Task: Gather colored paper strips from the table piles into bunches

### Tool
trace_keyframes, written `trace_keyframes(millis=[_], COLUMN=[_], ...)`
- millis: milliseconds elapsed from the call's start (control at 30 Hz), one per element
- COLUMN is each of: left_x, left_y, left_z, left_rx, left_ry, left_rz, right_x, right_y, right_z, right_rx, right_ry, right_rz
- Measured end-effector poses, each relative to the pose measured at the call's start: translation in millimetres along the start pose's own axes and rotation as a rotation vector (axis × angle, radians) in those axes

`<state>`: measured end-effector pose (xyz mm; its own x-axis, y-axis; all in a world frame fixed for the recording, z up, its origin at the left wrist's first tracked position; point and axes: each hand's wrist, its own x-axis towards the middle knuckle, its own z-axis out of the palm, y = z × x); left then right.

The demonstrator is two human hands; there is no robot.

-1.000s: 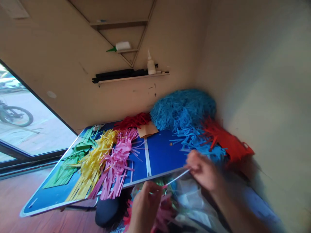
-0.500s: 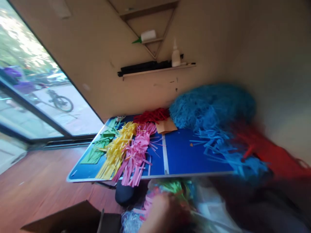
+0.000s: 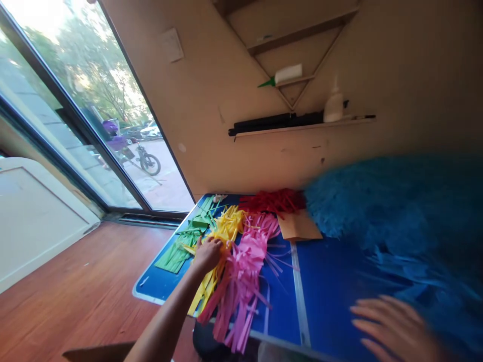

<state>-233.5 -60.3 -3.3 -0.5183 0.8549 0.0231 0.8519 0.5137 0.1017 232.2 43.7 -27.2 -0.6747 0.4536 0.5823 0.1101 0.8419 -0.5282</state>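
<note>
My left hand (image 3: 209,254) is over the pile of yellow paper strips (image 3: 231,223) on the blue table, fingers stretched forward and thumb apart; its fingertips touch or nearly touch the strips. To its right lies a bunch of pink paper strips (image 3: 251,251), some hanging over the table's front edge. To its left is a bundle of green paper strips (image 3: 175,251). My right hand (image 3: 396,327) hovers at the lower right, its fingers spread, somewhat blurred and holding nothing. Closest to it is a large heap of blue shredded strips (image 3: 388,211).
Red strips (image 3: 273,201) and a folded brown paper piece (image 3: 300,226) lie at the back of the blue table (image 3: 328,286). White bottles, one (image 3: 334,106) upright, rest on wall shelves. A cardboard flap (image 3: 96,352) shows below. Glass doors (image 3: 94,110) stand left.
The view has swung left. My left hand has come up from the bundle of strips below the table edge to the yellow strips. My right hand now shows, spread, at the right.
</note>
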Motion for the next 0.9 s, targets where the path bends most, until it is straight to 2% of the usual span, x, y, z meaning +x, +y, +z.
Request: trace_keyframes(millis=[67,167,233,333,367,433,500,533,600,633,700,767,833,900], left_x=[-5,-26,-42,-66,-73,-82,-77,-68,-39,-22,12,35,41,30], left_y=[-11,-18,-20,-25,-27,-30,-29,-27,-21,-18,-15,-18,-25,-36], left_z=[11.9,34.2,48.4,60.4,60.3,53.4,40.3,33.5,24.2,23.0,28.3,39.7,51.3,59.6], left_rx=[0.063,0.133,0.155,0.161,0.173,0.209,0.204,0.177,0.112,0.105,0.09,0.049,-0.011,-0.07], left_ry=[0.018,0.065,0.08,0.083,0.121,0.29,0.448,0.459,0.318,0.237,0.176,0.142,0.144,0.177], left_rz=[-0.109,-0.333,-0.447,-0.507,-0.511,-0.5,-0.41,-0.343,-0.226,-0.256,-0.298,-0.313,-0.318,-0.305], right_x=[41,109,152,207,222,248,267,274,285,288,292,293,293,294], right_y=[-6,-19,-23,-16,-12,-4,5,8,14,17,20,24,29,34], right_z=[37,109,157,217,233,259,279,288,301,306,312,314,315,318], right_rx=[-0.057,0.011,0.048,-0.046,-0.108,-0.215,-0.28,-0.298,-0.335,-0.348,-0.366,-0.378,-0.379,-0.368], right_ry=[-0.25,-0.436,-0.503,-0.536,-0.532,-0.526,-0.538,-0.552,-0.582,-0.594,-0.605,-0.603,-0.602,-0.599], right_rz=[-0.112,-0.129,-0.121,-0.099,-0.085,-0.054,-0.022,-0.012,0.001,0.001,-0.007,-0.011,-0.005,0.009])
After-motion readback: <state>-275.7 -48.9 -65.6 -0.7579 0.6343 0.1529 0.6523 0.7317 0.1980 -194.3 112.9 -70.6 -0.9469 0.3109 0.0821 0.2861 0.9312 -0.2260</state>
